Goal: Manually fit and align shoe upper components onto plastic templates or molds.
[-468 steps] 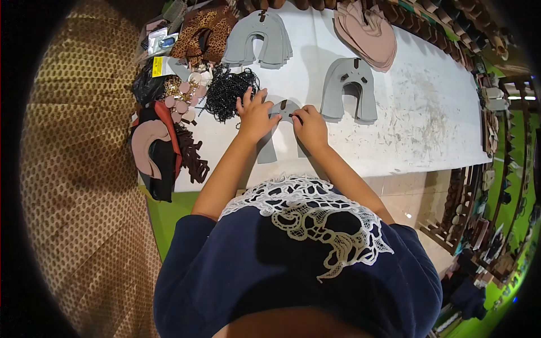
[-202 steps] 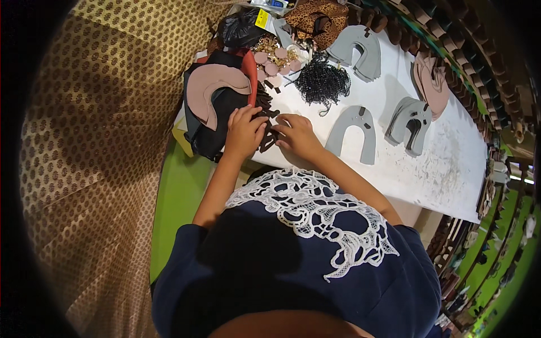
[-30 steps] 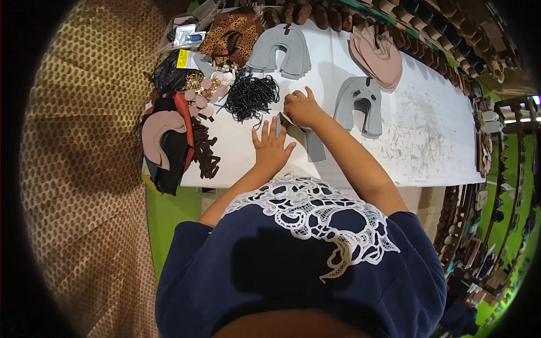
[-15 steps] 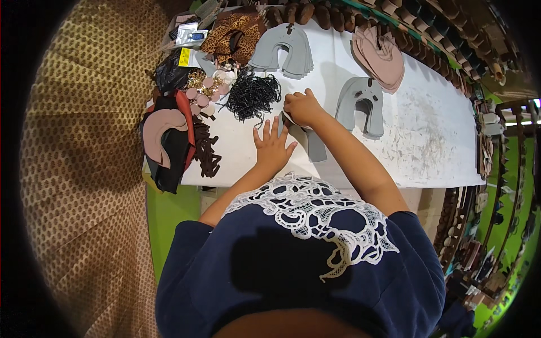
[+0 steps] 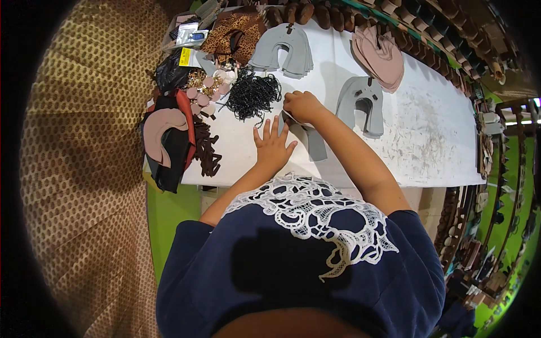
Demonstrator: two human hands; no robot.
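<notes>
A grey U-shaped cut piece (image 5: 316,145) lies on the white table in front of me, much of it covered by my right hand and forearm. My right hand (image 5: 303,107) is closed over the top of this piece with its fingers curled down; what they pinch, if anything, is hidden. Flat beside the piece, my left hand (image 5: 272,147) has its fingers spread, the fingertips near the piece's left edge. Just beyond my left hand sits a heap of black braided strands (image 5: 253,94).
Grey U-shaped stacks (image 5: 283,49) lie at the back and right, with a pink stack (image 5: 378,61) behind. On the left are pink discs (image 5: 202,100), brown strips (image 5: 208,151) and a pink curved piece (image 5: 159,132). Shoe lasts (image 5: 304,14) line the far edge.
My right hand has shifted very slightly toward me over the grey piece. The left hand stays in almost the same place.
</notes>
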